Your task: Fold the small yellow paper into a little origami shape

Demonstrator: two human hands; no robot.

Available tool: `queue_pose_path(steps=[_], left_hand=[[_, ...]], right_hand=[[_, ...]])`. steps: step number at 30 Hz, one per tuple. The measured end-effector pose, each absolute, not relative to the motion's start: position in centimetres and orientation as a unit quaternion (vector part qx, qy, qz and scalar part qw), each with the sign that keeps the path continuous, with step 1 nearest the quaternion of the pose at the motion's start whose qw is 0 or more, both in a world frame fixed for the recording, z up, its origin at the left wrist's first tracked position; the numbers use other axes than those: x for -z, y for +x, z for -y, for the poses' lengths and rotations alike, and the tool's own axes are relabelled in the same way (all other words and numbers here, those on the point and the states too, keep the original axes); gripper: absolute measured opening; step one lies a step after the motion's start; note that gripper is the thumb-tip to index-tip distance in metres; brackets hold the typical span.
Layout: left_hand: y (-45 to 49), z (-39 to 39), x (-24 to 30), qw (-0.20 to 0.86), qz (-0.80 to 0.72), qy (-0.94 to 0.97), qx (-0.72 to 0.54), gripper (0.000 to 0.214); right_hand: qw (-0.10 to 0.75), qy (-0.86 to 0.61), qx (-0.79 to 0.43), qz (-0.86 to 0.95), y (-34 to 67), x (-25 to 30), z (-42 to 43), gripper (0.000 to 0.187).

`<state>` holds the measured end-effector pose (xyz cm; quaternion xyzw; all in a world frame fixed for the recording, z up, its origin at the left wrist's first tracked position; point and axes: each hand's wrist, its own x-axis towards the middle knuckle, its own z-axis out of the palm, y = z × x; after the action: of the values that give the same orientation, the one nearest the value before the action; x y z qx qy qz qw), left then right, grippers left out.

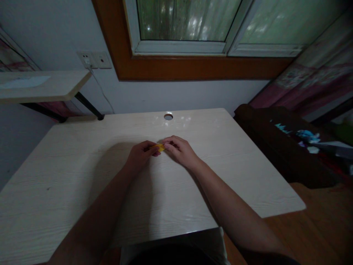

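Fingertips (167, 145) pinched on yellow piece (160, 147), left hand (141, 154), right hand (180, 150)

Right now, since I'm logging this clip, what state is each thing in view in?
yellow piece: small, pinched between both hands, low over the desk.
left hand: fingers closed on the yellow piece.
right hand: fingertips closed on the yellow piece.
desk: level; its cable hole is uncovered.
wall socket: one cable plugged in.
window: looks shut.
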<state>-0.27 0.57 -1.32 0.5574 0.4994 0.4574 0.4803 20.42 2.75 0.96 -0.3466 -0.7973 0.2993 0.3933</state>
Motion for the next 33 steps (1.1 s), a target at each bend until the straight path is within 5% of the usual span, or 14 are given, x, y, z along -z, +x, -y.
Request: queue_pose_path(steps=[8, 17, 27, 33], left_hand=[[-0.05, -0.39, 1.0, 0.5, -0.504, 0.536, -0.456, 0.032], [-0.37, -0.84, 1.15, 0.395, -0.448, 0.603, -0.529, 0.022], [-0.29, -0.26, 0.7, 0.57, -0.377, 0.47, -0.558, 0.032], [0.0, -0.32, 0.66, 0.569, -0.404, 0.482, -0.53, 0.044]], right_hand=[[0.4, -0.345, -0.289, 0.798, 20.12, -0.32, -2.86, 0.021], [0.457, -0.301, -0.197, 0.813, 20.43, -0.41, -2.45, 0.016], [0.432, -0.295, -0.08, 0.849, 20.94, -0.44, -2.34, 0.017], [0.386, -0.295, -0.07, 0.871, 20.78, -0.3, -2.2, 0.018]])
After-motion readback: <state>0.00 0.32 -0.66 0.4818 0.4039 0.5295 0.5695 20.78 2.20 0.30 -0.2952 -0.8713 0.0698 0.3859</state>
